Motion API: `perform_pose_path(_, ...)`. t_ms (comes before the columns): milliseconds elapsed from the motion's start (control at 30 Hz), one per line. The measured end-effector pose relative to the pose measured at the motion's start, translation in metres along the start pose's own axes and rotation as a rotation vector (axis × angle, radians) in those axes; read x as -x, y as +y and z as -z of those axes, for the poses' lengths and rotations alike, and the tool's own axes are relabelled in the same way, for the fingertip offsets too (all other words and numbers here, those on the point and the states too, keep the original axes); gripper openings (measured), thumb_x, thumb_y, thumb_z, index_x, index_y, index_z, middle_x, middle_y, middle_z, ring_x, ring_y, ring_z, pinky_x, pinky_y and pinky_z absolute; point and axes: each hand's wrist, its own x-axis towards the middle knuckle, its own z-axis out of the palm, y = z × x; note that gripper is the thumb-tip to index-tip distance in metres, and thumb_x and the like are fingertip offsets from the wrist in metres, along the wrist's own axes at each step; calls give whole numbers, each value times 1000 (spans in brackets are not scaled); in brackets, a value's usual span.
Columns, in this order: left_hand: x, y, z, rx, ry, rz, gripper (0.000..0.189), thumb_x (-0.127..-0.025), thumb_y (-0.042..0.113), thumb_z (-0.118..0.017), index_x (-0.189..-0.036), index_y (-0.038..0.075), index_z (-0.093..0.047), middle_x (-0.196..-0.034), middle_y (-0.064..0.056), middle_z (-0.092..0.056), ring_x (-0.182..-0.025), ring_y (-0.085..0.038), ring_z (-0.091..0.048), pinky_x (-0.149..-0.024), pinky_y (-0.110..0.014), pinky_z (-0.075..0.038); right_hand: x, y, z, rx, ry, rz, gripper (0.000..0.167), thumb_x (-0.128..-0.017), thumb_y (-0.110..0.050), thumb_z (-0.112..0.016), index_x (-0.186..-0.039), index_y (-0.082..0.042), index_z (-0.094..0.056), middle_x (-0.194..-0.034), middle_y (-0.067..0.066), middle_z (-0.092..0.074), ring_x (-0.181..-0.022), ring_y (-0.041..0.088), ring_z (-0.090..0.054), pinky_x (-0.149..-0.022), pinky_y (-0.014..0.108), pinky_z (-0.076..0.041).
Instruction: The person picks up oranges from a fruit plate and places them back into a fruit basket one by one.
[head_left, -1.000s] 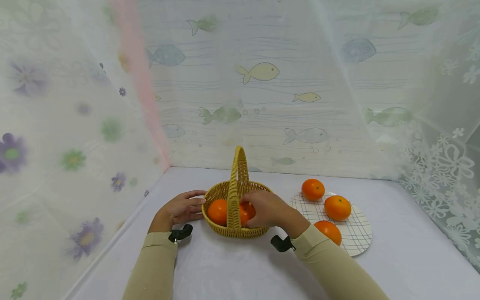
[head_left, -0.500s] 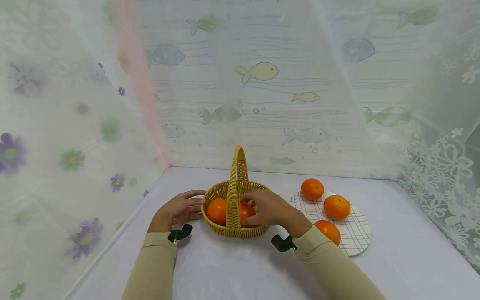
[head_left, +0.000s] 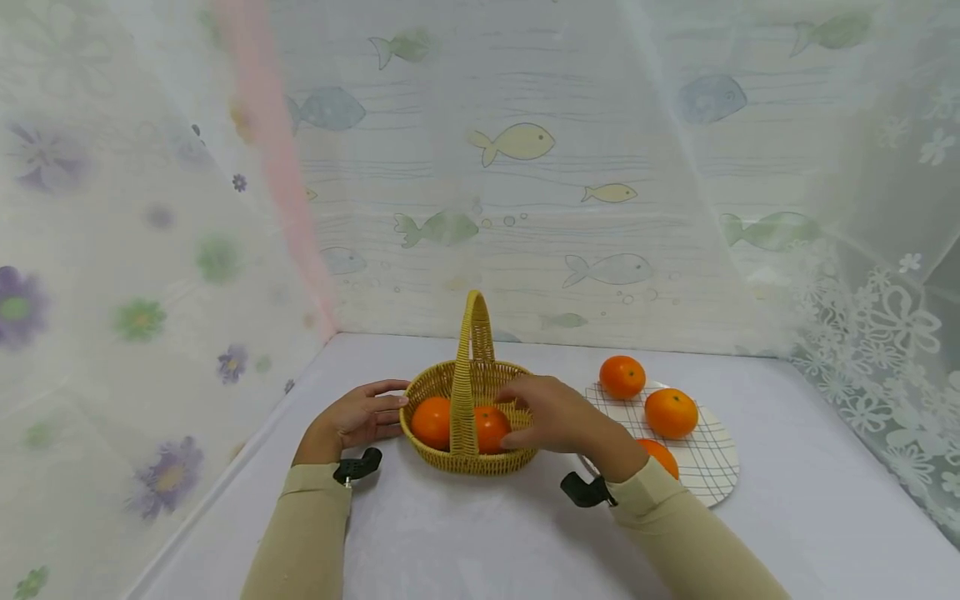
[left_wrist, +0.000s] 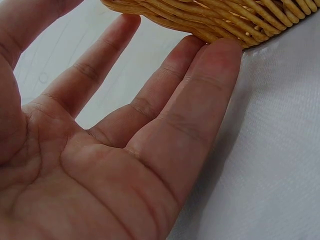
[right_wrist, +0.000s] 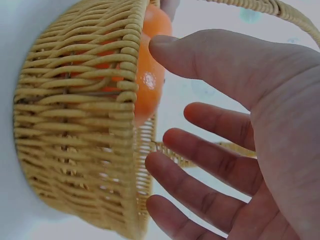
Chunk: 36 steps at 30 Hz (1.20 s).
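A yellow wicker basket [head_left: 483, 467] with a tall arched handle stands mid-table. Inside lie two oranges, the left orange [head_left: 431, 422] and the right orange [head_left: 492, 429], either side of the handle. My left hand [head_left: 363, 419] touches the basket's left side with extended fingertips; the left wrist view shows them against the wicker wall [left_wrist: 215, 20]. My right hand [head_left: 558, 417] hovers over the basket's right rim, fingers spread and holding nothing. In the right wrist view its thumb [right_wrist: 175, 52] is close beside an orange [right_wrist: 147, 80]; whether they touch I cannot tell.
To the right lies a white plate [head_left: 716, 467] with a grid pattern. Three oranges are on or at it: a back orange [head_left: 622, 377], a middle orange [head_left: 671, 414] and a front orange [head_left: 660, 454] partly hidden by my right wrist. Patterned curtains [head_left: 525, 208] enclose the table.
My right hand has let go of the right orange in the basket and drawn back a little to the right, fingers opening. The left hand keeps its place at the basket.
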Motion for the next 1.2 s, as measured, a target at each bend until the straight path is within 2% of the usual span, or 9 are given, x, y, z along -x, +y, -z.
perform_pose_path(100,0,0,1,-1,3,-1,64,-96,20,-76,-152,9,-47,-124,-7,-73,-106,-23,-74,-94,-43,-61,8,0,4,9,10,-18,51,-82,-29,-87,-127,-14,-69,-124,2,-71,-113,26,-65,-98,44,-55)
perform_pose_path(333,-2,1,1,-5,-1,-9,63,-97,19,-74,-152,8,-46,-122,-6,-74,-106,-22,-74,-95,-42,-60,29,5,10,111,68,-33,48,-82,-33,-88,-125,-21,-71,-118,-10,-69,-109,16,-65,-99,39,-56)
perform_pose_path(600,-3,2,1,-11,8,-10,62,-97,18,-74,-151,8,-47,-121,-6,-74,-105,-22,-74,-95,-41,-60,57,14,18,210,102,-96,47,-82,-37,-88,-124,-26,-71,-126,-14,-66,-116,13,-63,-100,39,-57)
perform_pose_path(700,-4,1,3,-11,11,-11,63,-96,19,-75,-151,7,-47,-122,-7,-73,-105,-22,-74,-95,-41,-60,66,17,21,214,118,-108,46,-81,-39,-89,-121,-28,-71,-127,-16,-65,-119,13,-62,-102,40,-56)
perform_pose_path(933,-4,-3,5,-17,19,-9,63,-96,20,-76,-151,7,-48,-124,-7,-72,-105,-22,-73,-95,-40,-60,86,29,27,208,160,-50,41,-80,-33,-91,-115,-29,-71,-125,-12,-65,-126,19,-60,-105,45,-54)
perform_pose_path(1067,-4,-4,4,-21,18,-8,63,-97,20,-75,-152,7,-47,-125,-7,-71,-105,-21,-73,-95,-39,-60,97,37,30,198,159,-75,41,-80,-33,-91,-116,-28,-71,-131,-5,-65,-135,27,-55,-110,52,-50)
perform_pose_path(1200,-3,-2,3,-24,5,-14,63,-98,20,-74,-152,7,-46,-124,-6,-71,-105,-21,-73,-95,-38,-60,111,44,35,179,170,-133,48,-78,-35,-92,-120,-28,-70,-138,0,-62,-132,29,-56,-104,54,-53)
